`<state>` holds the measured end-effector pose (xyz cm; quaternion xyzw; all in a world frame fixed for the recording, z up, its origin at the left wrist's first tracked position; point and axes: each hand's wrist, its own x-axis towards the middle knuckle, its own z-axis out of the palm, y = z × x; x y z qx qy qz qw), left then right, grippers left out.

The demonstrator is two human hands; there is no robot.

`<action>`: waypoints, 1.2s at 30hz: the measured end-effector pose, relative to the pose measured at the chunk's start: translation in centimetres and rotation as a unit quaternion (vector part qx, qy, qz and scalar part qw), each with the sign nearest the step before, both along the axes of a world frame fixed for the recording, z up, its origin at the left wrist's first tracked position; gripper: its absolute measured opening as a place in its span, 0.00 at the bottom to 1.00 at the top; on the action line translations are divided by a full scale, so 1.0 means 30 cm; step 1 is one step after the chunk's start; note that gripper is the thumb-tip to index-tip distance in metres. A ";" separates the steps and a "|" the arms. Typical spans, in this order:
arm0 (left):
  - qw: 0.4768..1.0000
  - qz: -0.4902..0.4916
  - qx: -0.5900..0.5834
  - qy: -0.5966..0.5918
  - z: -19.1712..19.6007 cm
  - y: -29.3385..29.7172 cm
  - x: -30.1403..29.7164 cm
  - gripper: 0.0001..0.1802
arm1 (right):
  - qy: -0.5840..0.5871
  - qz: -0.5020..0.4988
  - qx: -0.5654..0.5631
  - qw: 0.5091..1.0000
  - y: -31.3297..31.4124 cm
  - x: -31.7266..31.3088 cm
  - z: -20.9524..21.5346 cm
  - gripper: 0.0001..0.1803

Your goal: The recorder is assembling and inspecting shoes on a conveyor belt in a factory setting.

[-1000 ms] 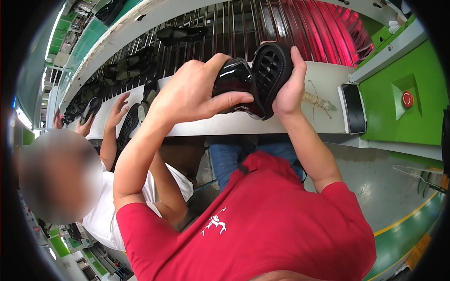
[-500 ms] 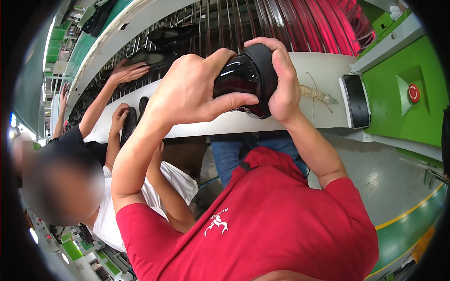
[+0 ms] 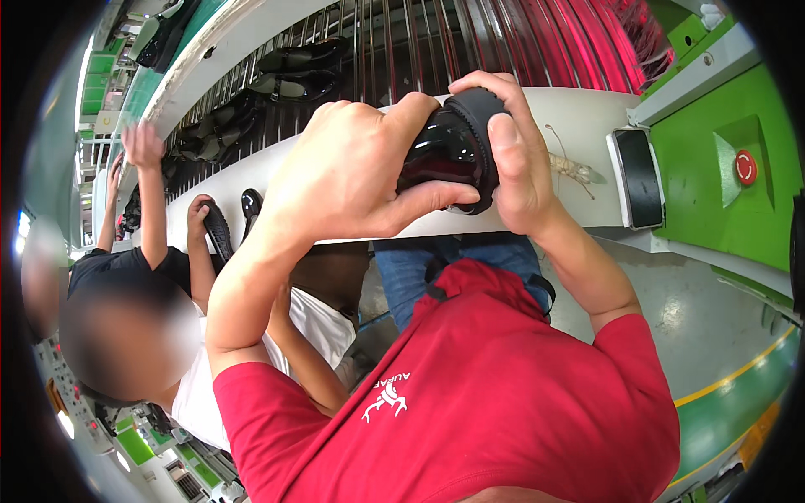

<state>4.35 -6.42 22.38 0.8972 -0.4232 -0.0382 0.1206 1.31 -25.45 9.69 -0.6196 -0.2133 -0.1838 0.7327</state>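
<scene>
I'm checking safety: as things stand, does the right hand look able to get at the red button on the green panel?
Probably yes, once free: the right hand is busy gripping the black shoe, but nothing visible covers the red button.

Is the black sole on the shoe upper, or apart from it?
On: the black sole sits against the glossy upper with no visible gap, the right hand holding it.

The left hand (image 3: 348,172) grips, thumb (image 3: 438,199) extended toward the right hand (image 3: 521,172), which cups inward, fingers (image 3: 496,85) bent.
</scene>
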 end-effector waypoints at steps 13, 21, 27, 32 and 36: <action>0.946 0.015 -0.316 -0.074 -0.213 0.012 -0.184 0.44 | -0.044 0.032 -0.033 0.998 -0.043 -0.123 -0.054 0.31; 0.841 0.025 -0.537 -0.057 -0.369 -0.019 -0.287 0.41 | -0.151 0.027 0.076 0.985 0.044 -0.163 -0.125 0.34; 0.827 0.015 -0.552 -0.111 -0.390 -0.031 -0.320 0.35 | -0.249 -0.026 0.018 0.968 0.040 -0.177 -0.128 0.32; 0.832 0.034 -0.543 -0.109 -0.384 -0.019 -0.331 0.32 | -0.267 -0.024 -0.024 0.963 0.039 -0.170 -0.101 0.31; 0.810 0.011 -0.580 -0.086 -0.398 0.017 -0.301 0.31 | -0.270 -0.049 -0.057 0.960 0.073 -0.180 -0.075 0.31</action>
